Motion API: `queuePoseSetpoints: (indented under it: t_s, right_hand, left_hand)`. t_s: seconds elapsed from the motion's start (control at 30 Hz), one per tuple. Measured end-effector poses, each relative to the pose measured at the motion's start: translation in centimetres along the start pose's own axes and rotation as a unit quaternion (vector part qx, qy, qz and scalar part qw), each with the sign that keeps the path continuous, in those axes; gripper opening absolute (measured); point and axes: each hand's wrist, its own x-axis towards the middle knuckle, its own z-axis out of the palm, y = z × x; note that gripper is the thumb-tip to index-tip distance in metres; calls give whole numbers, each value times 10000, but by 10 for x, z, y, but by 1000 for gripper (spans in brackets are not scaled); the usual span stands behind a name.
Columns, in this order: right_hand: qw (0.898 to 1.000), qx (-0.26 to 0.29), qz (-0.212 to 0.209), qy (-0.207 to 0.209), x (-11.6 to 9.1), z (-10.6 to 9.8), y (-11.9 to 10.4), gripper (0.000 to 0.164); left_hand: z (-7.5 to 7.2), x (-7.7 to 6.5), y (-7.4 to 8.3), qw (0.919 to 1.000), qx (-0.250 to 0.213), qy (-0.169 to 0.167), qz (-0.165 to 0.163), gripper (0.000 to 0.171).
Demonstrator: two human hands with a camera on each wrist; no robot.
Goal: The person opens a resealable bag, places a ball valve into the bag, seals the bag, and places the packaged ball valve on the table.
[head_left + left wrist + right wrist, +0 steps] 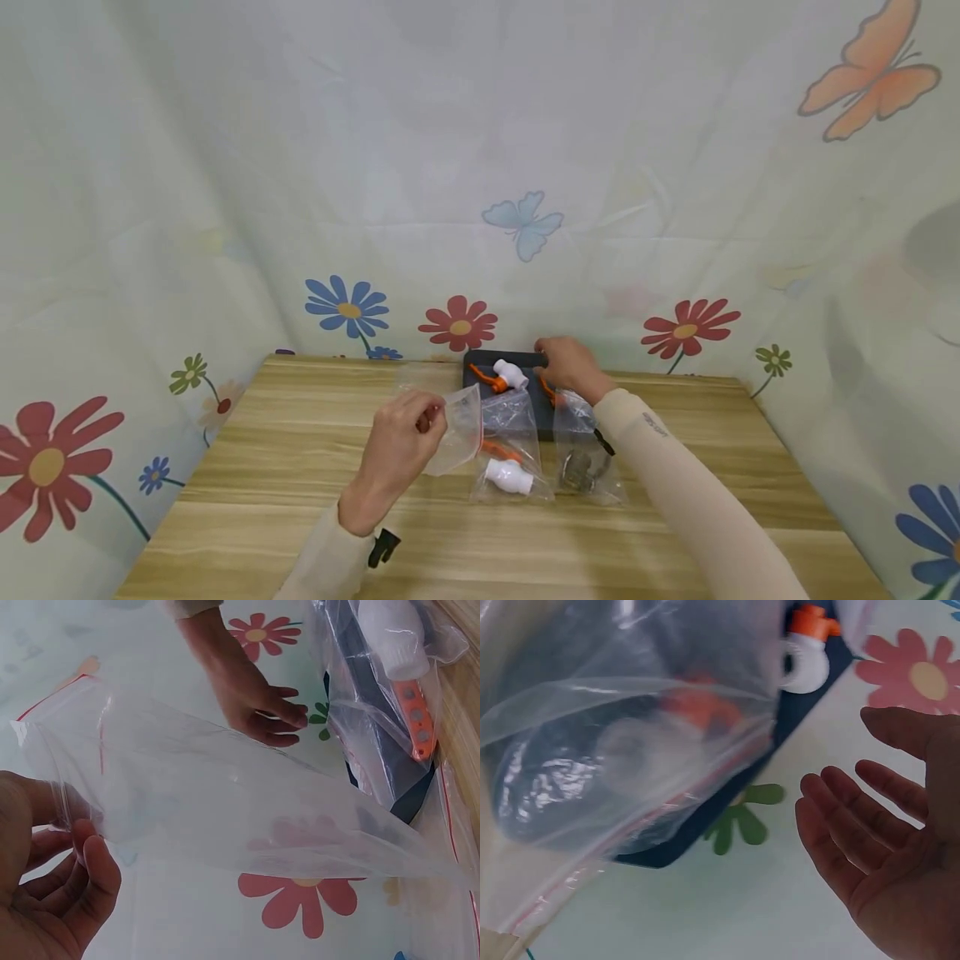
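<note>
My left hand (pixel 401 446) pinches an empty clear zip bag (pixel 202 802) with a red seal line, holding it up left of the dark tray (pixel 487 358). Above the tray's right back part is my right hand (pixel 572 367); in the right wrist view its fingers (pixel 840 825) are spread, with nothing in the palm. A loose white ball valve (pixel 512 374) with an orange handle lies on the tray. Another white valve (pixel 510 477) sits inside a clear bag at the tray's front. Part of an orange handle (pixel 549 392) shows beneath the right hand.
To the right, a clear bag (pixel 600 487) holds a greyish thing whose kind is blurred. Another flat clear bag (pixel 420 377) lies behind my left hand. The wood-grain table (pixel 300 467) meets a flower-printed curtain (pixel 405 250) at the back and sides.
</note>
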Motion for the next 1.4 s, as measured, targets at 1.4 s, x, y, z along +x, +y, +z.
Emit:
queuePoseSetpoints:
  t_s: [1.4]
  right_hand:
    - [9965, 341, 304, -698, 11, 43, 19, 13]
  left_hand:
    - [6, -5, 1, 9996, -54, -218, -154, 11]
